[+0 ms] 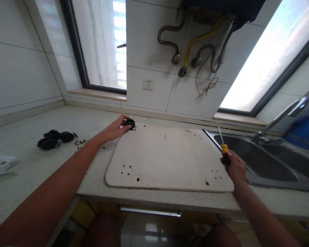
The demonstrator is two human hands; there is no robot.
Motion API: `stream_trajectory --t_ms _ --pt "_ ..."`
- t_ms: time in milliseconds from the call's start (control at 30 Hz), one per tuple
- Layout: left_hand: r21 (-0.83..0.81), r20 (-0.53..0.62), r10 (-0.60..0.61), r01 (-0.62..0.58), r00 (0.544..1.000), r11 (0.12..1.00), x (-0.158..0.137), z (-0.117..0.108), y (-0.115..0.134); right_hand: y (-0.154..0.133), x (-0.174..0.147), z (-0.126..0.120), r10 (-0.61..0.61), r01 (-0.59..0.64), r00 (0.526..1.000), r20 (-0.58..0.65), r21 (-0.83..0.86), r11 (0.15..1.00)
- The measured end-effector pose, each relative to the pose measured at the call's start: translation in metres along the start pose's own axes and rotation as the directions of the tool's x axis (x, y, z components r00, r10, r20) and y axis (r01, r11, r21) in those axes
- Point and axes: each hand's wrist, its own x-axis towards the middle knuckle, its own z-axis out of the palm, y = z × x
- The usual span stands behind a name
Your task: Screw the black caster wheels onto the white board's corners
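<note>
At the far left corner of a white board (167,157), my left hand (117,129) has its fingers closed around a black caster wheel (129,123). The caster's metal plate touches the board. My right hand (235,166), beside the board's right edge, grips a screwdriver (224,148) with a yellow and black handle, its shaft pointing up. Groups of small screw holes show near the board's other corners. Several more black casters (50,141) lie on the counter to the left, with loose screws (80,142) scattered beside them.
The board lies flat on a speckled countertop (92,181). A steel double sink (273,168) with a faucet (280,118) is at the right. A white plastic piece (1,163) lies at the left edge. Hoses (201,37) and a socket (148,84) are on the tiled wall behind.
</note>
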Motion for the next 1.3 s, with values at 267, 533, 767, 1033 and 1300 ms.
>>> stream_trajectory --t_ms 267,533,767,1033,1300 --pt "0.071 -0.026 0.031 -0.029 0.999 0.997 0.001 0.0 -0.001 -0.104 -0.004 0.019 -0.367 0.377 0.89 -0.269 -0.019 0.926" --pt "0.094 -0.016 0.008 -0.007 1.0 0.996 0.0 -0.002 -0.001 -0.242 -0.006 0.151 -0.683 0.669 0.725 0.089 0.142 0.729" --pt "0.075 -0.005 -0.005 0.005 1.0 0.997 0.0 -0.006 -0.001 -0.279 -0.038 0.282 -0.749 0.768 0.585 0.31 0.084 0.635" --pt "0.084 -0.023 -0.075 0.077 0.997 0.993 -0.003 -0.004 0.007 -0.271 -0.045 0.291 -0.735 0.783 0.517 0.439 0.104 0.613" --pt "0.061 -0.027 -0.095 0.096 0.995 0.993 -0.002 -0.004 0.009 -0.281 -0.051 0.287 -0.71 0.762 0.529 0.465 0.107 0.639"
